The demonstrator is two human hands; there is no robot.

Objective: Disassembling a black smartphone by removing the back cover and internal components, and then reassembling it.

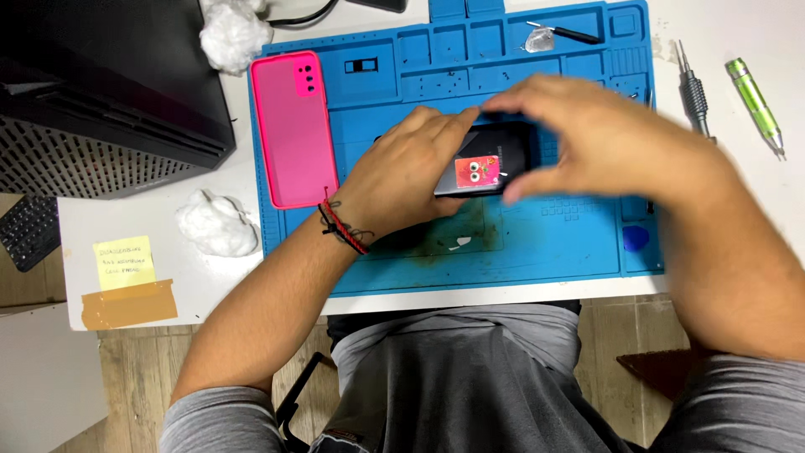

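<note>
Hands meet over a blue work mat [537, 252], both closed on a dark phone [486, 159] held just above the mat's middle. Left hand [402, 180] grips the phone's near-left edge, fingers curled round it; right hand [604, 138] pinches its far and right edges, thumb below. On the phone sits a small red sticker [478, 170]. A pink phone case [292, 126] lies on the mat's left edge. Two screwdrivers [725, 96] rest on the white table right of the mat, cotton wads [216, 225] to its left.
</note>
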